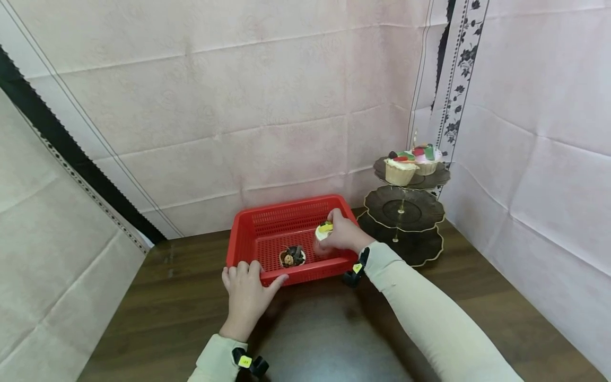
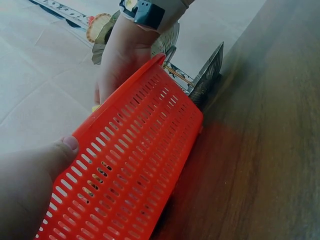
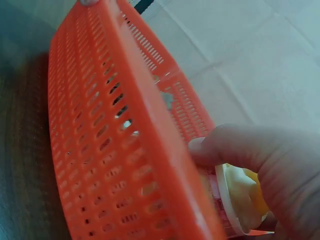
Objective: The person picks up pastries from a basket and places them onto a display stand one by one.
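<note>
Pinching a cupcake (image 1: pixel 322 233) between my thumb and fingers, I have my right hand (image 1: pixel 345 234) reaching into the right end of the red basket (image 1: pixel 305 273). The cupcake has a whitish top with a yellow piece on it and a pinkish cup; I cannot tell whether its base touches the basket's floor. My left hand (image 1: pixel 245 294) grips the basket's near left corner, fingers bent over the rim and thumb laid along the near wall.

Inside the basket, left of my right hand and close to the near wall, lies a dark-topped cupcake (image 1: pixel 293 257). To the basket's right, just beside it, rises a three-tiered stand (image 1: pixel 422 209) with dark scalloped plates edged in gold; its top plate carries two fruit-topped cupcakes (image 1: pixel 400 172), side by side.

On each wrist, on my side of the basket, I wear a black device with a yellow sticker (image 1: pixel 245 362); each sticker bears a small dark mark, too small for me to read. Under the basket is a brown wood-grain table (image 1: pixel 181 307), and behind it hangs a pale cloth (image 1: pixel 286 95).
</note>
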Demonstrator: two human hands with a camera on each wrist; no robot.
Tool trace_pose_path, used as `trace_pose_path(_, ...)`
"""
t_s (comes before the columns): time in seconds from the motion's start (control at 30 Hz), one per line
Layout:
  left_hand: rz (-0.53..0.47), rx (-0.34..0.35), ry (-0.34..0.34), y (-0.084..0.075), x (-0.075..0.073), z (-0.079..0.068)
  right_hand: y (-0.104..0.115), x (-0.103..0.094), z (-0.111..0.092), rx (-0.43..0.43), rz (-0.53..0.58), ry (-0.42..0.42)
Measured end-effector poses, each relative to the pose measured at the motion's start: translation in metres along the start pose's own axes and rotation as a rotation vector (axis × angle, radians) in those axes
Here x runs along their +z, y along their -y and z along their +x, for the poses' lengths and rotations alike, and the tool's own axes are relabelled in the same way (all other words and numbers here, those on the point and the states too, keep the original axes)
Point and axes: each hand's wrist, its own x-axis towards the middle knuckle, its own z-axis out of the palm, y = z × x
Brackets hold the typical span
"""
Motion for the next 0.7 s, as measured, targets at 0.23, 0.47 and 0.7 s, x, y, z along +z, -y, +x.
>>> trace_pose_path(0.23,-0.008,0.01,-0.012,0.001,0.001,0.0,0.0,-0.012,-0.004,-0.052,-0.005,-0.032)
trace_pose_path(0.47,-0.014,0.01,-0.019,0.001,0.001,0.0,0.001,-0.023,-0.009,-0.078,-0.044,-0.067)
trace_pose_path(0.7,-0.013,0.004,-0.007,0.001,0.001,0.0,0.005,-0.035,-0.018,-0.114,-0.084,-0.091)
